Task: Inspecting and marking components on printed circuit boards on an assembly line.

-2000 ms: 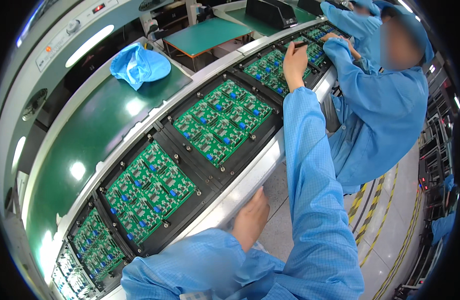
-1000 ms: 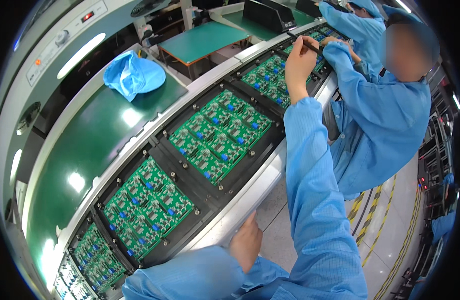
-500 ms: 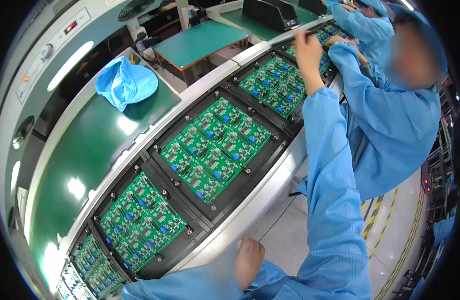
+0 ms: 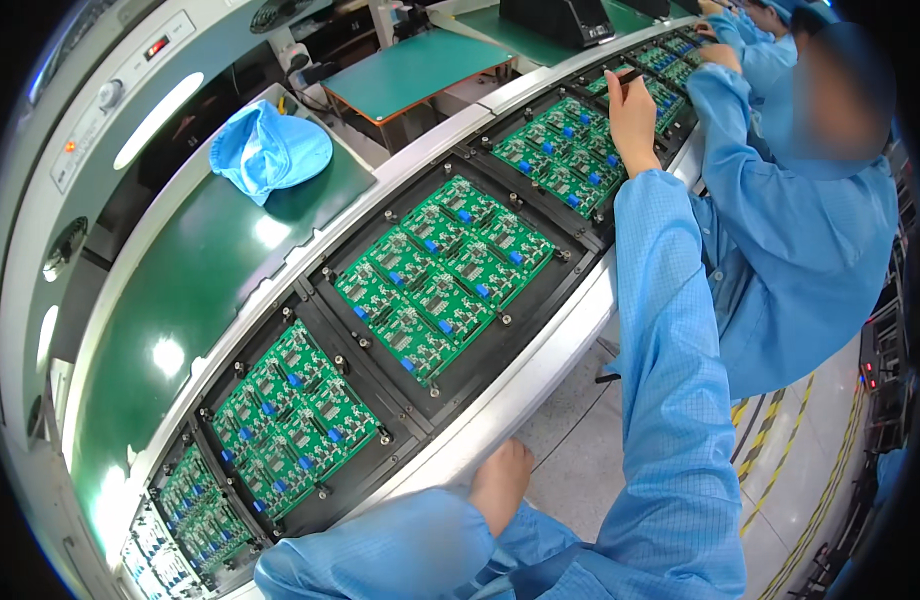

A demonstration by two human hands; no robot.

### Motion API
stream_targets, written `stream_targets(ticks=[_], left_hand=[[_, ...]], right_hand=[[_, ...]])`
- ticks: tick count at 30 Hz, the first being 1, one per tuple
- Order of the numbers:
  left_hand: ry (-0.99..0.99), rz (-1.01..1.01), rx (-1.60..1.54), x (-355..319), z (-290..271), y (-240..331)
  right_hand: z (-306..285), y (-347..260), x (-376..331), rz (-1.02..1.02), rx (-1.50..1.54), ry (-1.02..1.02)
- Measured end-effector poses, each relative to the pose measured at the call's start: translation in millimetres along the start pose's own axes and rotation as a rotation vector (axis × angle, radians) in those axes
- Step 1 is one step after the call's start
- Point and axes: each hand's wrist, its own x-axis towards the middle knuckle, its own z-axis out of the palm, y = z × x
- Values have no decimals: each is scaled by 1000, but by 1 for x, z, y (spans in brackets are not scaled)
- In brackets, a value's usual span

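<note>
My right hand (image 4: 635,122) reaches far along the line, above the third green circuit board panel (image 4: 562,150). Its fingers pinch a slim black pen-like tool (image 4: 630,76). Near the lower middle, my left hand (image 4: 502,485) is curled closed beside the line's pale front edge; whatever it may hold is hidden. Between the hands lies another circuit board panel (image 4: 445,280) with blue components, set in a black carrier tray (image 4: 525,335). A further panel (image 4: 295,420) sits in its own carrier to the left.
Beyond the pale rail, a blue cap (image 4: 270,150) rests on a green surface (image 4: 200,260). A green-topped table (image 4: 420,75) stands behind. At right, a co-worker in a blue smock (image 4: 800,250) reaches over the line. More panels (image 4: 195,510) continue at lower left.
My right hand has come down a little toward the panel, and the black tool shows more plainly. The co-worker's hand has moved farther along the line. The whole view has shifted slightly.
</note>
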Motion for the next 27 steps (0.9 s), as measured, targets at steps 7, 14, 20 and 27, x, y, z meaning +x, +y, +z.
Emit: stream_targets(ticks=[7, 14, 20, 27], left_hand=[[16, 23, -67, 0, 3, 0], [-4, 43, -20, -4, -4, -4], [-13, 26, -24, 2, -3, -2], [-21, -13, 24, 4, 4, 2]], right_hand=[[8, 0, -3, 6, -126, -83], [11, 5, -2, 15, -144, -148], [-18, -19, 5, 62, -205, 196], [-27, -6, 0, 228, -473, 204]])
